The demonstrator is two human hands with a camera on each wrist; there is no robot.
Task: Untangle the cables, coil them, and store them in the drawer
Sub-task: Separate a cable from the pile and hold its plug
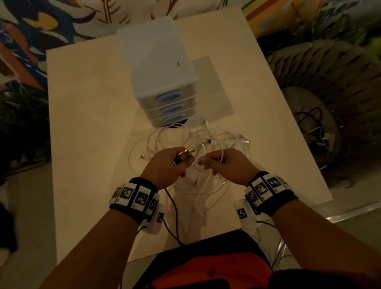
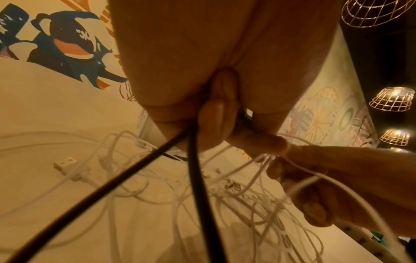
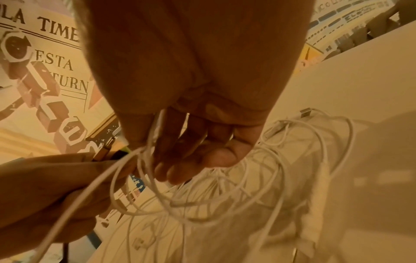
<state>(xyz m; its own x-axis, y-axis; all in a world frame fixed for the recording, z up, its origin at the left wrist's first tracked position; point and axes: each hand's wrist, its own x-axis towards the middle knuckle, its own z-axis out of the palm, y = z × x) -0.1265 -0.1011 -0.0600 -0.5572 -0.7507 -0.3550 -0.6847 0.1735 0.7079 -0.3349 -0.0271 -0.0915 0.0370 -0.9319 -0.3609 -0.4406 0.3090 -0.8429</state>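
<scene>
White thin cables [image 1: 198, 143] lie knotted mid-frame; my left hand [image 1: 164, 166] pinches the black gold-tipped plug [image 1: 182, 156], my right hand [image 1: 227, 164] pinches a white strand, to separate them.

The right hand [image 3: 191, 110] fills the upper middle of the right wrist view, its fingers [image 3: 180, 167] curled down with several loops of white cable [image 3: 202, 204] pinched against the thumb. The left hand [image 3: 45, 188] enters from the lower left, gripping a gold-coloured plug [image 3: 102, 153]. More white cable lies tangled on the pale table [image 3: 360, 85], where 1 USB connector [image 3: 305, 113] rests.
</scene>
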